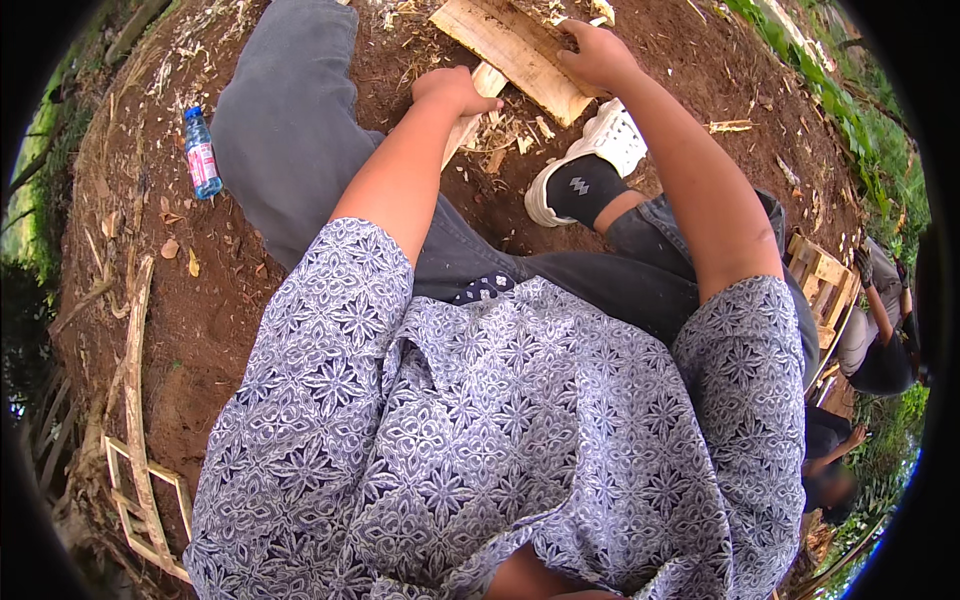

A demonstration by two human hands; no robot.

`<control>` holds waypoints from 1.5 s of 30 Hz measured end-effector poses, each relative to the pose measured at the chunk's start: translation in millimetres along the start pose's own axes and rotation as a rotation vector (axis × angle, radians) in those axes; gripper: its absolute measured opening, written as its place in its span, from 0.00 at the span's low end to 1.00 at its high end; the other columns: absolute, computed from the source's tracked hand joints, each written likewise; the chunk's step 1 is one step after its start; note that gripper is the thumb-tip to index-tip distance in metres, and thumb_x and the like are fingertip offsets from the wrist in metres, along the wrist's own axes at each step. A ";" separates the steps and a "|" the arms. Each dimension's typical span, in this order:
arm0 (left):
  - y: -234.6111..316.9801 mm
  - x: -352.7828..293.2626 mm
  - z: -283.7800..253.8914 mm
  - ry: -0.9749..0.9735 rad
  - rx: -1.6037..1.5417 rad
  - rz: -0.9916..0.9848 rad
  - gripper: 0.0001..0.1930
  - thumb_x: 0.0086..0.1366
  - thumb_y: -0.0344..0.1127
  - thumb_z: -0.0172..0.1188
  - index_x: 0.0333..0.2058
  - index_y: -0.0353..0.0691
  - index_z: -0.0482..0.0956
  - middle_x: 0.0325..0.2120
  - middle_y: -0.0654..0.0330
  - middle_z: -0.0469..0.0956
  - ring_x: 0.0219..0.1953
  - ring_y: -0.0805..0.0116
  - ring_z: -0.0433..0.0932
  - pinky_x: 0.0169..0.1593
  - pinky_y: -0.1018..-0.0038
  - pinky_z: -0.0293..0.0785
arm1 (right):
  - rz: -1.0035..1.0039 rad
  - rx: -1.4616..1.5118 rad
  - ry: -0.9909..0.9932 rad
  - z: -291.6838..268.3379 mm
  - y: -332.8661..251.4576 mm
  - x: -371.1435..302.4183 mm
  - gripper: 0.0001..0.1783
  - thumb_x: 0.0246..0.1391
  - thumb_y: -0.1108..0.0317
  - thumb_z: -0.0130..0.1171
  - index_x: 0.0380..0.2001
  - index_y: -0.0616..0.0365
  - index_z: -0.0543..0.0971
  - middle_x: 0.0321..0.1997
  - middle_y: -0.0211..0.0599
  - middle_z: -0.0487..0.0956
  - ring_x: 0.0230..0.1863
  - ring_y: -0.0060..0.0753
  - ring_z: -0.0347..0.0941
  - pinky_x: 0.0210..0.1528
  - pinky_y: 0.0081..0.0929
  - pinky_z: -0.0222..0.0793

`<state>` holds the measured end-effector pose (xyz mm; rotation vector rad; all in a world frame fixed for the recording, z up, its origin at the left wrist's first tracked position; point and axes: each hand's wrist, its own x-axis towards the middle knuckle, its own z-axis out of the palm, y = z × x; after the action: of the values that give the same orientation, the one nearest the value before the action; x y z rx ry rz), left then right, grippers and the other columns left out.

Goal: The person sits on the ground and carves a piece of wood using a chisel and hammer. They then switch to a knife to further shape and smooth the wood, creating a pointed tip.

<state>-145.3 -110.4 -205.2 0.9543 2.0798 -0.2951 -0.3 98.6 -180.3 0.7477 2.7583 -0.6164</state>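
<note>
A wide, pale wooden board (515, 58) lies slanted above the ground at the top middle, with bark-brown patches along its far edge. My right hand (600, 60) is closed on the board's right edge, thumb and fingers bent over it. To the left, my left hand (453, 92) is wrapped round a narrow wooden strip (462, 138), its thumb pointing right. The strip runs up to the board's near edge; whether the two touch I cannot tell. Wood shavings (495, 150) are scattered beneath both pieces.
My white shoe (612, 137) stands just below the board. A plastic bottle with a blue cap (202, 155) stands on the brown soil at left. Long sticks and a wooden frame (150, 500) lie lower left. At right are a wooden pallet (822, 285) and other people (880, 335).
</note>
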 end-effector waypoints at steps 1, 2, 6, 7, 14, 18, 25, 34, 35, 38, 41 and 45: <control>-0.1 -1.0 -0.4 -0.008 0.002 -0.001 0.51 0.52 0.79 0.62 0.60 0.39 0.75 0.55 0.52 0.81 0.57 0.56 0.81 0.57 0.59 0.78 | 0.027 0.013 -0.011 0.9 -2.3 -1.1 0.30 0.55 0.59 0.61 0.63 0.47 0.76 0.54 0.48 0.83 0.55 0.53 0.80 0.57 0.47 0.76; 0.0 -2.5 -0.2 0.017 0.007 0.000 0.50 0.53 0.79 0.63 0.58 0.38 0.76 0.54 0.51 0.82 0.56 0.55 0.82 0.56 0.59 0.78 | 0.052 0.027 -0.022 1.9 -4.8 -2.4 0.30 0.55 0.59 0.62 0.63 0.46 0.76 0.54 0.48 0.83 0.55 0.52 0.80 0.57 0.47 0.76; -1.9 -3.5 -4.3 0.044 -0.038 0.022 0.46 0.53 0.75 0.66 0.52 0.34 0.80 0.49 0.48 0.84 0.53 0.53 0.83 0.55 0.59 0.79 | 0.148 -0.022 0.027 9.5 -22.7 3.9 0.29 0.56 0.60 0.62 0.62 0.47 0.77 0.54 0.47 0.84 0.53 0.51 0.82 0.56 0.47 0.77; -1.6 -4.1 -4.4 0.041 -0.055 0.024 0.45 0.53 0.74 0.67 0.51 0.33 0.81 0.48 0.47 0.84 0.52 0.52 0.83 0.54 0.59 0.79 | 0.148 -0.073 -0.009 9.4 -29.2 9.9 0.29 0.55 0.60 0.61 0.63 0.46 0.76 0.54 0.49 0.83 0.54 0.51 0.81 0.55 0.47 0.78; -12.7 -4.0 2.3 0.091 -0.180 0.033 0.42 0.50 0.71 0.72 0.45 0.34 0.82 0.42 0.47 0.85 0.49 0.52 0.84 0.51 0.60 0.79 | 0.109 -0.302 -0.242 -33.3 -80.6 48.7 0.15 0.51 0.71 0.60 0.42 0.57 0.88 0.47 0.49 0.86 0.50 0.49 0.84 0.49 0.43 0.81; -7.9 -8.7 10.0 0.276 -0.213 0.054 0.43 0.50 0.63 0.76 0.56 0.39 0.75 0.54 0.49 0.76 0.50 0.49 0.83 0.53 0.56 0.80 | 0.157 -0.146 -0.180 -37.6 -81.2 40.7 0.15 0.53 0.67 0.60 0.43 0.51 0.88 0.46 0.48 0.86 0.48 0.49 0.84 0.49 0.44 0.81; -2.7 -11.7 20.5 0.511 -0.020 0.244 0.42 0.54 0.53 0.76 0.65 0.49 0.69 0.63 0.57 0.68 0.64 0.52 0.68 0.58 0.57 0.79 | 0.144 -0.236 -0.211 -42.7 -90.0 47.6 0.18 0.54 0.58 0.61 0.47 0.48 0.87 0.45 0.47 0.86 0.47 0.51 0.83 0.50 0.45 0.79; -8.4 -9.7 10.3 0.425 -0.095 0.275 0.39 0.53 0.54 0.76 0.63 0.53 0.74 0.61 0.61 0.72 0.61 0.53 0.73 0.60 0.57 0.77 | 0.091 -0.353 -0.324 -45.4 -80.0 62.3 0.21 0.48 0.59 0.63 0.45 0.53 0.87 0.42 0.51 0.86 0.47 0.52 0.83 0.49 0.44 0.78; -11.2 -7.6 10.9 0.426 -0.157 0.277 0.38 0.53 0.54 0.76 0.63 0.53 0.75 0.61 0.61 0.73 0.61 0.53 0.74 0.61 0.56 0.77 | 0.089 -0.328 -0.342 -45.2 -78.1 62.1 0.21 0.48 0.60 0.62 0.46 0.54 0.87 0.42 0.52 0.86 0.47 0.53 0.83 0.49 0.44 0.77; -22.4 5.0 13.3 0.444 -0.304 0.298 0.38 0.54 0.53 0.76 0.63 0.53 0.75 0.59 0.59 0.74 0.61 0.52 0.75 0.61 0.57 0.77 | 0.079 -0.298 -0.359 -45.8 -76.6 58.6 0.21 0.47 0.62 0.61 0.46 0.56 0.86 0.42 0.53 0.86 0.47 0.55 0.82 0.50 0.45 0.77; -25.2 8.7 12.3 0.458 -0.329 0.315 0.38 0.54 0.53 0.75 0.63 0.51 0.75 0.58 0.57 0.75 0.60 0.51 0.76 0.62 0.57 0.76 | 0.060 -0.271 -0.328 -39.6 -66.9 59.2 0.20 0.47 0.63 0.60 0.44 0.56 0.87 0.42 0.53 0.86 0.47 0.56 0.82 0.50 0.45 0.78; -21.2 6.4 9.3 0.450 -0.280 0.309 0.38 0.54 0.54 0.75 0.63 0.51 0.75 0.58 0.58 0.75 0.61 0.52 0.74 0.63 0.58 0.75 | 0.022 -0.276 -0.237 -27.1 -52.9 62.9 0.19 0.47 0.63 0.60 0.42 0.56 0.87 0.43 0.54 0.85 0.47 0.56 0.82 0.50 0.45 0.78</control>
<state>-157.5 -126.2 -218.4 1.2259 2.2432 0.3963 -83.9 96.5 -157.9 0.5995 2.5411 -0.2882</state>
